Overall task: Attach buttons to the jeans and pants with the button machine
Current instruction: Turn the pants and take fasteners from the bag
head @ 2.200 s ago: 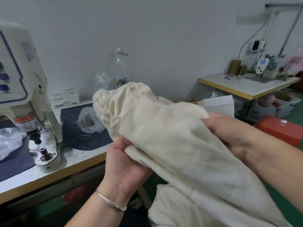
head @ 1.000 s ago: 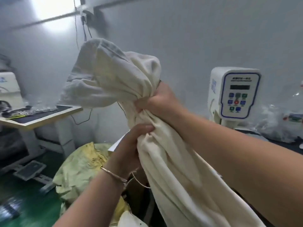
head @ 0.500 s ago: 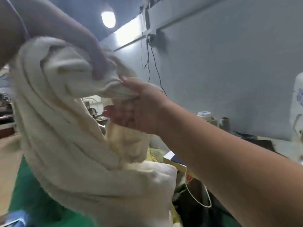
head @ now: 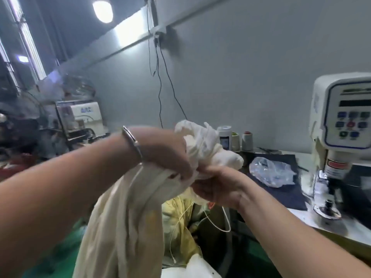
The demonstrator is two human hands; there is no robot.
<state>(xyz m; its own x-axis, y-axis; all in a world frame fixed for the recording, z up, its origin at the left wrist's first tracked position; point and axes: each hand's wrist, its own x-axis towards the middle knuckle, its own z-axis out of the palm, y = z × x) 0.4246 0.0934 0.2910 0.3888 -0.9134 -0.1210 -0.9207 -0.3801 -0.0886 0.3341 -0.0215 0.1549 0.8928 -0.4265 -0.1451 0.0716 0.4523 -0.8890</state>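
Cream-coloured soft cotton pants [head: 128,215], held bunched in mid-air to the left of the white button machine with the blue-edged keypad [head: 341,125]. The left hand [head: 166,153], wearing a thin silver bangle [head: 133,142], curls its fingers over the gathered top of the garment; the right hand [head: 216,189] grips the same bunch from below, so both hands close on the cloth and meet at one knot of fabric. From there the legs hang limp, well left of and lower than the machine. The cloth appears light, pliant and creased, folding under its own weight; it should not slip, but will not hold any shape (a firm edge such as the waistband, which cannot be picked out in the bundle, would be the better place to take hold). A thin white cord [head: 214,223] dangles below the right hand and could snag. Between the hands and the machine, a crumpled clear plastic bag [head: 271,173] lies on a dark cloth mat [head: 289,195]. The machine's round metal die [head: 327,211] sits uncovered at its base, so no button seems placed yet.
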